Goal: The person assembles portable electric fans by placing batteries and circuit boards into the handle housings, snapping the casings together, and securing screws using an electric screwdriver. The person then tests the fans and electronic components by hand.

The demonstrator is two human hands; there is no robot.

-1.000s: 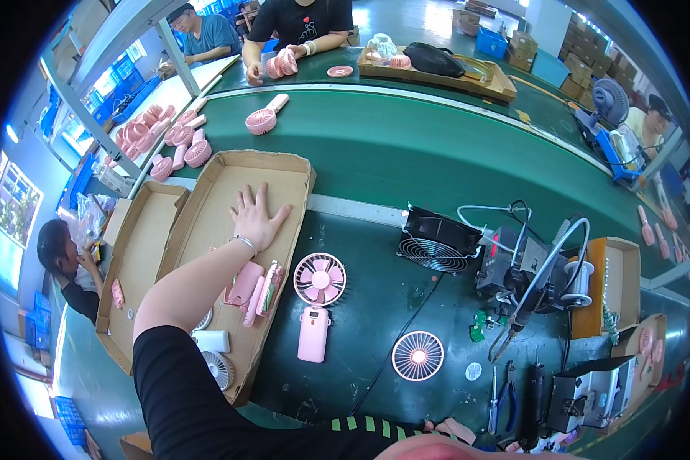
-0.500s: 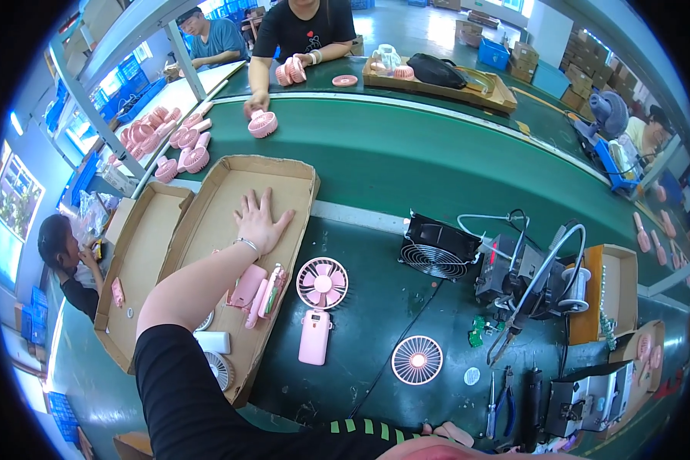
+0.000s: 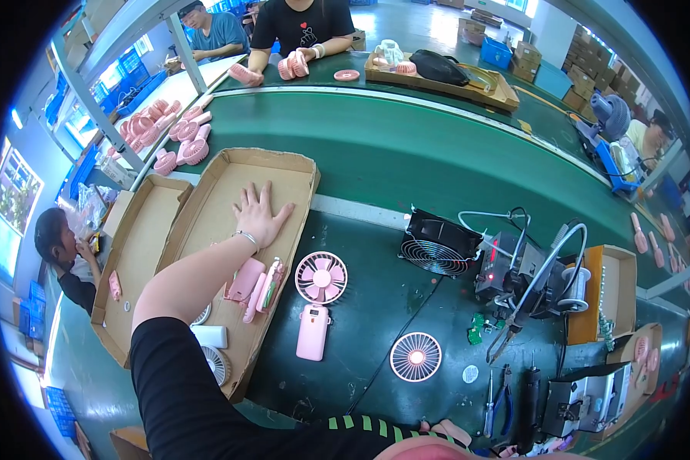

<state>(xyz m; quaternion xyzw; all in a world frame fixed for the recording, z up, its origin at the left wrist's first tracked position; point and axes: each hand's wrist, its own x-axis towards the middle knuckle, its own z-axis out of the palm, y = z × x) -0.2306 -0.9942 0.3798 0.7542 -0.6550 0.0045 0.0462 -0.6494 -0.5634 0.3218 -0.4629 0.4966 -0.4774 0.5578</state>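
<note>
My left hand (image 3: 259,222) lies palm down with fingers spread on the bottom of a cardboard tray (image 3: 215,180), holding nothing. Under and beside my forearm, the tray holds pink casing parts (image 3: 262,290), a white block-shaped part (image 3: 209,336) and a round grille (image 3: 216,366), partly covered by my arm. Right of the tray, a pink handheld fan (image 3: 312,333) rests on the green table, its blades exposed. A loose round fan grille (image 3: 415,357) lies further right. Near the lower edge, a skin-coloured shape, possibly my right hand (image 3: 449,432), shows only in part; its fingers cannot be made out.
A black cooling fan (image 3: 437,244), a soldering station (image 3: 506,268) and a solder spool (image 3: 575,290) stand right. Pliers (image 3: 503,402) and a screwdriver (image 3: 489,406) lie near the front. Beyond the green belt (image 3: 406,165), a co-worker (image 3: 303,34) handles pink fans; more fans (image 3: 188,138) are piled left.
The co-worker's hand has lifted a pink fan off the belt and drawn it back to the far side. My left hand stays flat in the tray; the view has shifted slightly.
</note>
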